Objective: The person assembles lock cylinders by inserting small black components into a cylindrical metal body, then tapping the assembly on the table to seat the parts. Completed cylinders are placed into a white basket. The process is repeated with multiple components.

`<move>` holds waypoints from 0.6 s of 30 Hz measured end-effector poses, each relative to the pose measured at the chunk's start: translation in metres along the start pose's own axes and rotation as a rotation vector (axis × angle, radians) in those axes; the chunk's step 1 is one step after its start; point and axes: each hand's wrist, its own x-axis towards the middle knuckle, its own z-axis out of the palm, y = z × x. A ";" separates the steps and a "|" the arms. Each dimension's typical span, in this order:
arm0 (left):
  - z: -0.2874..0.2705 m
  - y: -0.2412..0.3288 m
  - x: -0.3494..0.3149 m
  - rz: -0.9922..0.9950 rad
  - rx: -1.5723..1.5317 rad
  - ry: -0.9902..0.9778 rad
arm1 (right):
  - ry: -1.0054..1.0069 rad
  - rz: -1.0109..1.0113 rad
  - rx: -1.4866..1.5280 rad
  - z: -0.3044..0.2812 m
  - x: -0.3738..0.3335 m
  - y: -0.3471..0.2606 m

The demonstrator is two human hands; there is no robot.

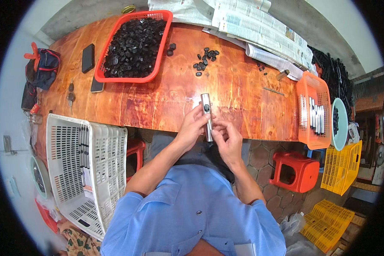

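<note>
A silver metal tube (205, 100) stands nearly upright in the picture, over the table's front edge. A small black oval piece (207, 108) sits on its side near the upper end. My left hand (193, 126) is closed round the middle of the tube, its thumb below the black piece. My right hand (227, 137) is closed too, with thumb and forefinger against the tube's lower right side. Beyond the tube lie several loose black oval pieces (206, 59) on the wooden table (175, 102).
A red basket (155, 70) heaped with black pieces stands at the far left. On the right are an orange basket (304, 100) of silver tubes and a pale green bowl (339, 112). A white crate (104, 158) is at my left, a red stool (295, 170) at my right.
</note>
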 end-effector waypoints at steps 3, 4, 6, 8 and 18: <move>-0.016 -0.005 0.006 0.026 -0.064 0.015 | 0.065 -0.096 -0.086 -0.005 0.035 0.008; -0.022 -0.009 0.009 0.035 -0.070 0.021 | 0.069 -0.159 -0.160 -0.006 0.053 0.016; -0.021 -0.006 0.008 0.036 -0.092 0.043 | 0.043 -0.217 -0.294 -0.005 0.089 0.003; -0.030 -0.013 0.012 0.051 -0.084 0.025 | 0.008 -0.260 -0.294 0.009 0.121 0.007; -0.027 -0.014 0.003 0.161 -0.134 -0.080 | -0.082 -0.624 -0.567 0.046 0.169 0.036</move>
